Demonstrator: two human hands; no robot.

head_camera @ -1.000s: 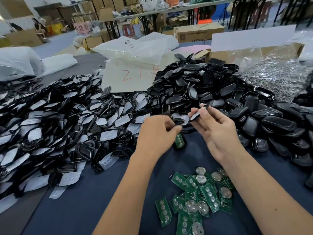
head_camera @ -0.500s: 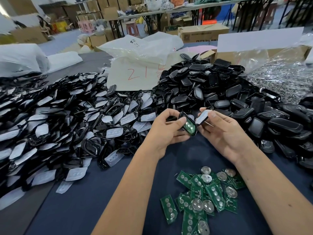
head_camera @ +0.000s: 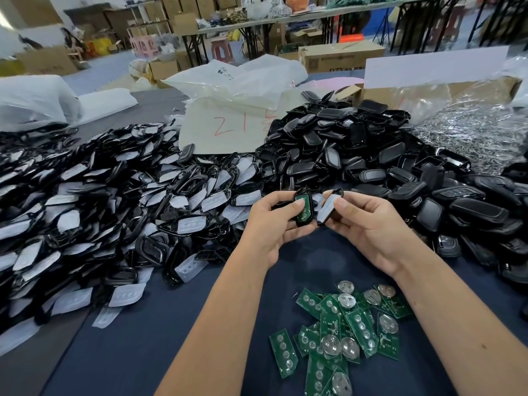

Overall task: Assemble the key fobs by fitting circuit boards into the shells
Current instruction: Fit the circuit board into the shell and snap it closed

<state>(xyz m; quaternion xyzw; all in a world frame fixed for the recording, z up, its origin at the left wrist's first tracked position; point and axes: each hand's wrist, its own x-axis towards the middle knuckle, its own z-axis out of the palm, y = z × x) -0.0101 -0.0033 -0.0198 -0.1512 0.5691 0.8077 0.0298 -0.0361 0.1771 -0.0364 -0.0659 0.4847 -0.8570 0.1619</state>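
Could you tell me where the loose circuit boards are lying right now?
In the head view, the loose circuit boards lie in a small heap on the blue table cover, between the forearms.

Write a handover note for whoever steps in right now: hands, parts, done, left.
Left hand grips a black shell with a green circuit board seated in it.
Right hand pinches the front shell half, beside the first, not yet joined.
Loose boards lie on the blue cloth near the wrists; front shells piled left, back shells piled right.
Done: board fitted.
Left: close the halves, then continue through the piles.
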